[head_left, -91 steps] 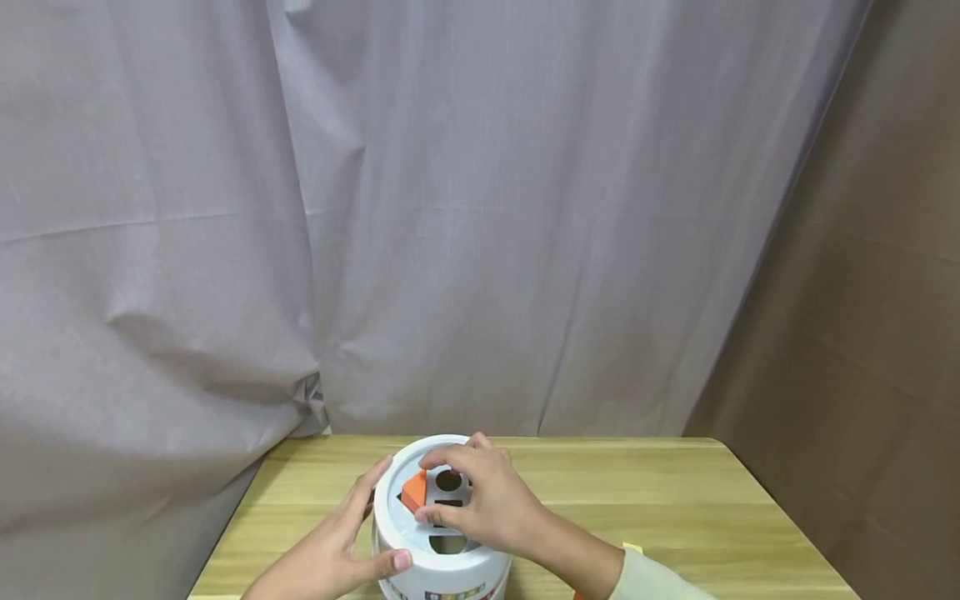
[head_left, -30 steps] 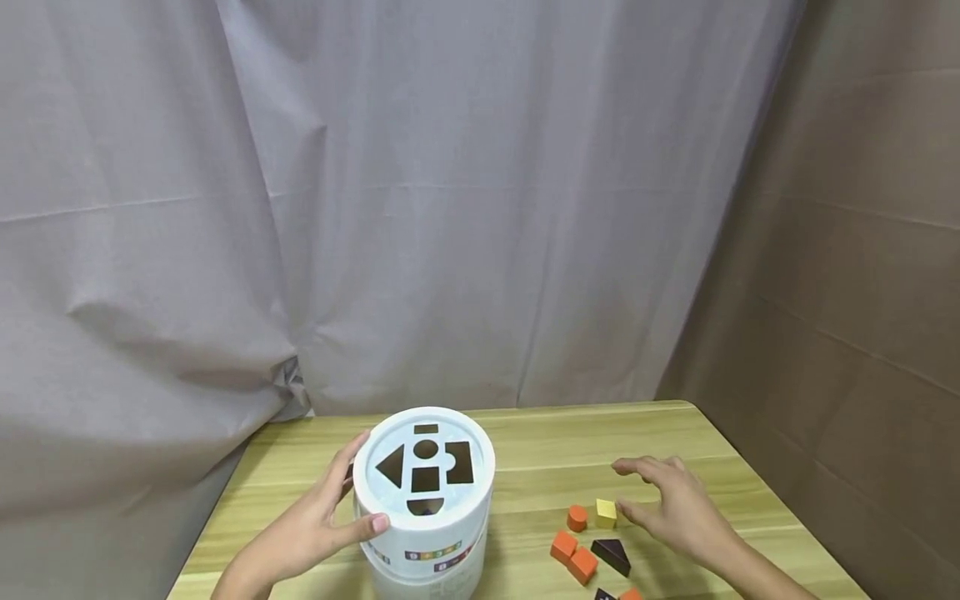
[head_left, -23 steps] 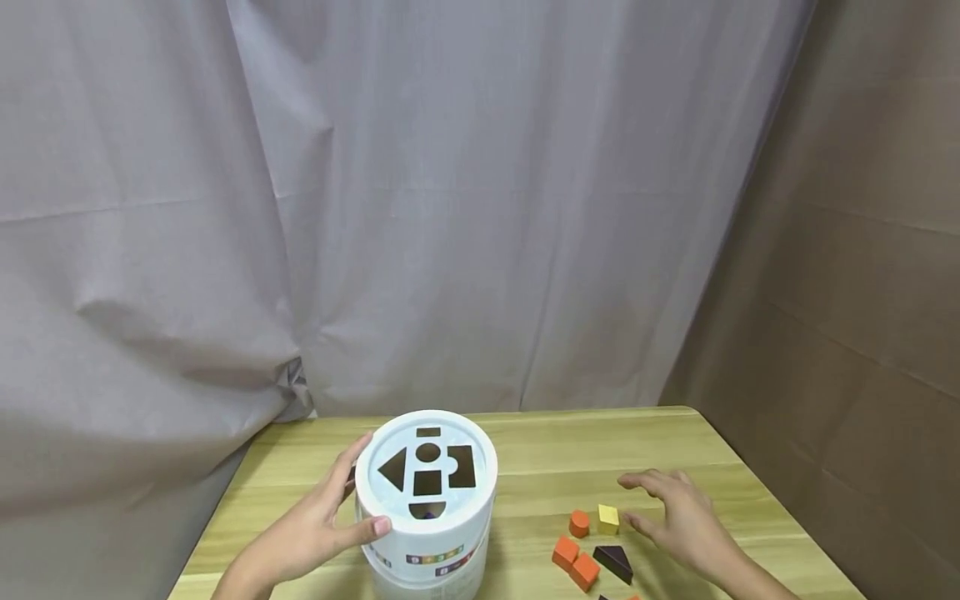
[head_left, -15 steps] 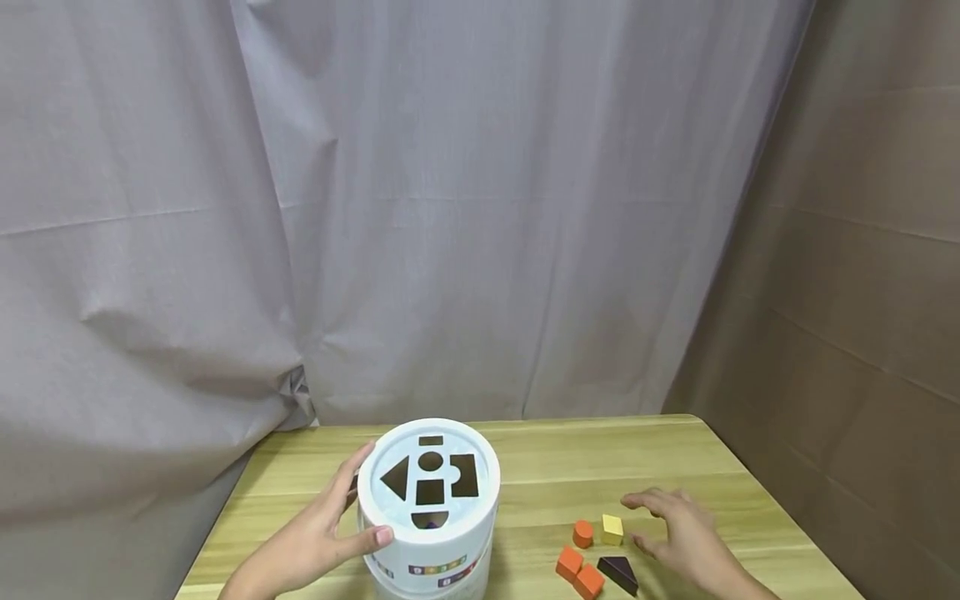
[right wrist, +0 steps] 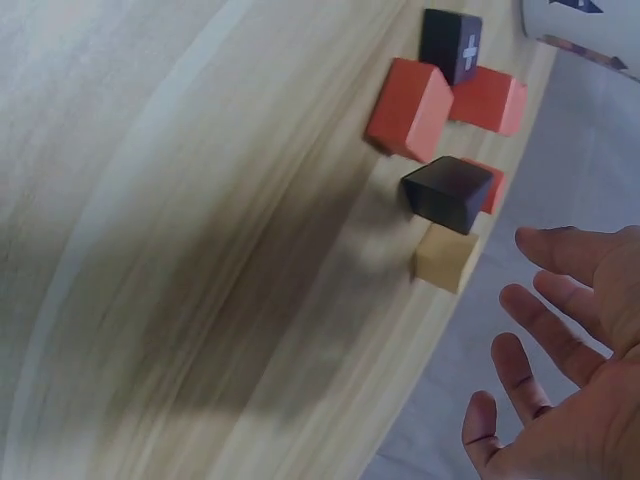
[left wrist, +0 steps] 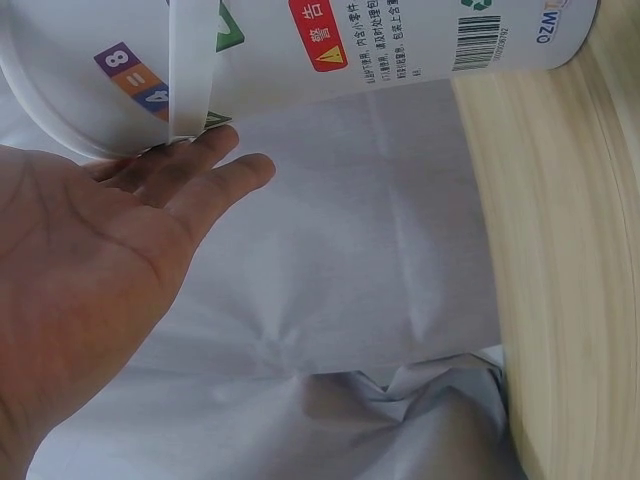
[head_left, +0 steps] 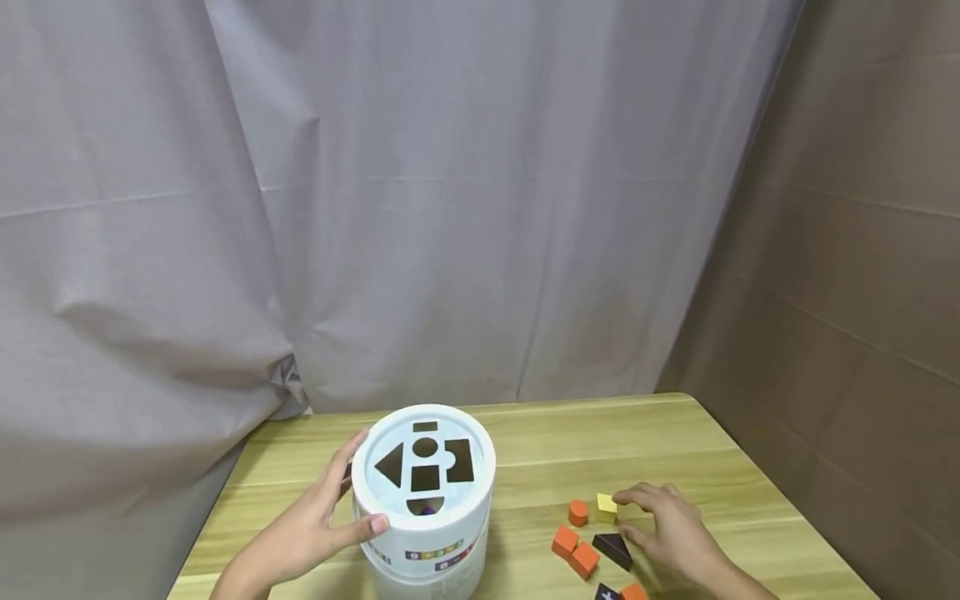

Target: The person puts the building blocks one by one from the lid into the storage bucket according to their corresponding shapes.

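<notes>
While the bucket (head_left: 423, 537) stands upright on the wooden surface (head_left: 562, 450), its long axis vertical, the left hand (head_left: 311, 521) rests against its left side in a wide grip, thumb at the rim. In the lid, the triangular hole (head_left: 391, 465) points toward the person's left.

Well to the right of the bucket sits the yellow block (head_left: 606, 508), about as long as it is wide, one flat face up. Beside its right edge, the right hand (head_left: 667, 529) has a wide grip, thumb and forefinger parted; whether they touch the block I cannot tell. Just nearer the person, the dark triangular block (head_left: 612, 551) slants from far left to near right.

A number strip (left wrist: 132, 78) on the bucket carries "8", "=" and "4". The red label (left wrist: 317, 35) reads 警告; past small print, mostly too fine to read, come a barcode (left wrist: 480, 42) and letters resembling "TWZO". White on the dark plus block (right wrist: 452, 47) is a "+".
</notes>
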Demonstrator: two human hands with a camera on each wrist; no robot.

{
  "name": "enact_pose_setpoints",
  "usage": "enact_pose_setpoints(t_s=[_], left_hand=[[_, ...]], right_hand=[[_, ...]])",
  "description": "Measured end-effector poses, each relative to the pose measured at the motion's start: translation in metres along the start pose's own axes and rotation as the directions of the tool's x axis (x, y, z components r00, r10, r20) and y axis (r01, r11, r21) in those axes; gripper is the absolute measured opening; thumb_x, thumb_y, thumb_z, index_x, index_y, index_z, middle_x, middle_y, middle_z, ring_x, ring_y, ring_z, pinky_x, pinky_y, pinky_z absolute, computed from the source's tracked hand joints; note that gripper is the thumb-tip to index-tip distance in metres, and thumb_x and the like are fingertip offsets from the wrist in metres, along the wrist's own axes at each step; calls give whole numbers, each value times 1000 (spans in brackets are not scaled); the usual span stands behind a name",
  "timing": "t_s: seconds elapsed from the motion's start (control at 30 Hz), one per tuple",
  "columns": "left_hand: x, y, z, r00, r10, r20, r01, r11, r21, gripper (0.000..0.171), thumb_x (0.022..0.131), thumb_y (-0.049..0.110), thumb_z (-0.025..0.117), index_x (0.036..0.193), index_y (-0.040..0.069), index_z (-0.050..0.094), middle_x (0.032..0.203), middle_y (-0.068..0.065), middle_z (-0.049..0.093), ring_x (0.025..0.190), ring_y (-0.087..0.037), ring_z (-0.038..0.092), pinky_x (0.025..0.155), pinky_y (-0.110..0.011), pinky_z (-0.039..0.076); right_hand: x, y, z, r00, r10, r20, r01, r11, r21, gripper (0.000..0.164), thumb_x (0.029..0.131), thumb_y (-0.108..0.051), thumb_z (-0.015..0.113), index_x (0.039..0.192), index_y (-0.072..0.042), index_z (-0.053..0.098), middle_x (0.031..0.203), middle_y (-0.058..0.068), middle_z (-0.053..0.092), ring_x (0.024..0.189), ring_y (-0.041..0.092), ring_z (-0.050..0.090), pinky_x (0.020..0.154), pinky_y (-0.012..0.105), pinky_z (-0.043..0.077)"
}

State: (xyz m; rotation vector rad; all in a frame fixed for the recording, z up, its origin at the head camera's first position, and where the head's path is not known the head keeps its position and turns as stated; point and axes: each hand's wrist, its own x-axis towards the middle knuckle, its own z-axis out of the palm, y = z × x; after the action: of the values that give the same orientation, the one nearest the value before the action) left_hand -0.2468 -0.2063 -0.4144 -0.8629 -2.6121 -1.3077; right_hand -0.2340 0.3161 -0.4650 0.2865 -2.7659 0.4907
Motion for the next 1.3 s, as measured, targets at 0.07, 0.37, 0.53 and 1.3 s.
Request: enact_pose_setpoints(t_s=[0.07, 0.37, 0.53, 1.3], left_hand=[[0, 0, -1, 1000, 3, -1, -3, 1000, 3, 112, 98, 37, 85, 178, 35, 7, 182, -17, 29, 157, -50, 45, 121, -59, 50], [-1, 4, -4, 1000, 4, -19, -4, 999, 32, 112, 97, 40, 86, 178, 34, 9, 178, -18, 37, 155, -46, 50, 120, -59, 52], [-2, 4, -3, 1000, 7, -19, -7, 999, 33, 112, 97, 40, 86, 178, 36, 9, 178, -16, 37, 156, -45, 49, 122, -54, 51], [-4, 0, 4, 999, -31, -40, 32, 999, 29, 111, 98, 44, 84, 178, 37, 7, 183, -15, 28, 158, -43, 47, 125, -56, 49]], right_hand=[[3, 1, 1, 1000, 6, 16, -6, 1000, 9, 40, 82, -17, 98, 118, -18, 83, 117, -5, 81, 95, 18, 64, 74, 33, 51], [29, 10, 6, 1000, -1, -23, 0, 1000, -31, 42, 80, -21, 99, 118, -19, 82, 128, 1, 79, 103, 22, 63, 74, 38, 48], [37, 16, 13, 998, 32, 44, -32, 999, -21, 47, 82, -27, 98, 125, -19, 81, 134, 4, 79, 108, 25, 63, 78, 45, 47], [43, 24, 25, 992, 48, 115, -53, 997, 48, 31, 86, -19, 95, 114, -21, 83, 110, -10, 78, 99, 18, 64, 77, 43, 49]])
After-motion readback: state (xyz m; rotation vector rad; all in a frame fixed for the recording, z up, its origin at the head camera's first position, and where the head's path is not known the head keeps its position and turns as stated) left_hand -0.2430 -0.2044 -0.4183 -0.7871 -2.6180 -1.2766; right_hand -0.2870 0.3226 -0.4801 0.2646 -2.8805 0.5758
